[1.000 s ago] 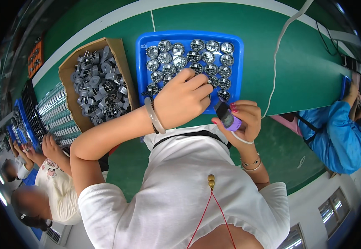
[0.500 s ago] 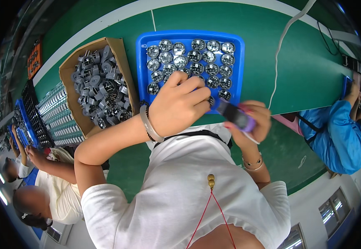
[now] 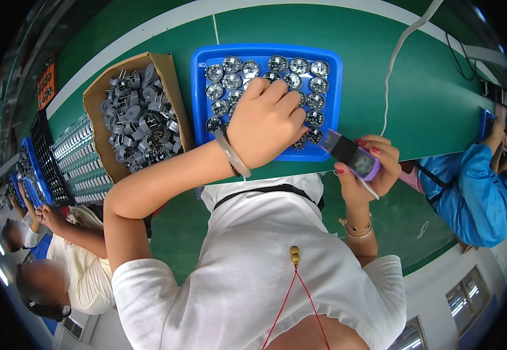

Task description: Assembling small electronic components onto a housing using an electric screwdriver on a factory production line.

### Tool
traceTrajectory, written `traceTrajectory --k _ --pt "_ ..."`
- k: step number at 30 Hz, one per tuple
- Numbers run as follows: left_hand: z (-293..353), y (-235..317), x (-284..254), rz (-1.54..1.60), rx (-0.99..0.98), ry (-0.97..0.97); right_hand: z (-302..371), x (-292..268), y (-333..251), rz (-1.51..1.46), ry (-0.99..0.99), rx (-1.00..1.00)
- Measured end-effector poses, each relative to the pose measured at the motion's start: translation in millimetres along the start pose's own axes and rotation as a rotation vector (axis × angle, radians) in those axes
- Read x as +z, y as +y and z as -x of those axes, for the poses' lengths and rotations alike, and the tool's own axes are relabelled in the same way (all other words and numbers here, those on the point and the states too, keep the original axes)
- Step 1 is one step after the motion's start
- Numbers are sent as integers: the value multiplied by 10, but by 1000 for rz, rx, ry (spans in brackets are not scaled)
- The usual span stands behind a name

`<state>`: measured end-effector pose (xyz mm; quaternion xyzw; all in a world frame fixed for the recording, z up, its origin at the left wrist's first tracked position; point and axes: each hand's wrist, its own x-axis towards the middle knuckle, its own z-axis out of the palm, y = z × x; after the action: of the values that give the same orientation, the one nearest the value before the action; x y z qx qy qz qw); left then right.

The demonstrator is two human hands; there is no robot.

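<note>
Over the middle of a blue tray (image 3: 338, 116), my left hand (image 3: 268, 119) has its fingers curled down and closed; whatever they hold is hidden beneath the hand. Rows of round parts with silvery and black electronic faces (image 3: 278, 63) fill the tray, several of them covered by that hand. Just off the tray's near right corner, my right hand (image 3: 376, 166) grips a small purple-and-black handheld device (image 3: 353, 156). A white strap hangs from the device near the wrist. Its front end points toward the nearest round parts without touching them.
Left of the tray stands an open cardboard box (image 3: 161, 73) heaped with grey round parts with metal prongs (image 3: 134, 114). Beyond it is a stack of pale green racks (image 3: 78, 154). A white cable (image 3: 390, 76) crosses the green table. People sit at both sides.
My left hand has moved slightly up and right over the tray. My right hand has drawn the device a little right, away from the left fingers.
</note>
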<state>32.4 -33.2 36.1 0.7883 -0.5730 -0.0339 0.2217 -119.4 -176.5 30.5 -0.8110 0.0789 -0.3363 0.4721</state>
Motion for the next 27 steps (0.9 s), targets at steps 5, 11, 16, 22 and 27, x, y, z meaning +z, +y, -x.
traceTrajectory --k 5,11,16,22,27 --pt "-3 -8 64 -47 6 -1 -51 53 -5 8 -90 33" --pt "33 -38 9 26 -39 -10 -68 117 36 51 -143 57" --pt "73 -75 -52 39 -46 -11 -97 152 57 45 -160 86" --pt "110 0 -220 37 13 8 -193 177 13 -5 -248 75" --pt "136 14 -227 57 52 50 -168 199 5 -11 -255 55"
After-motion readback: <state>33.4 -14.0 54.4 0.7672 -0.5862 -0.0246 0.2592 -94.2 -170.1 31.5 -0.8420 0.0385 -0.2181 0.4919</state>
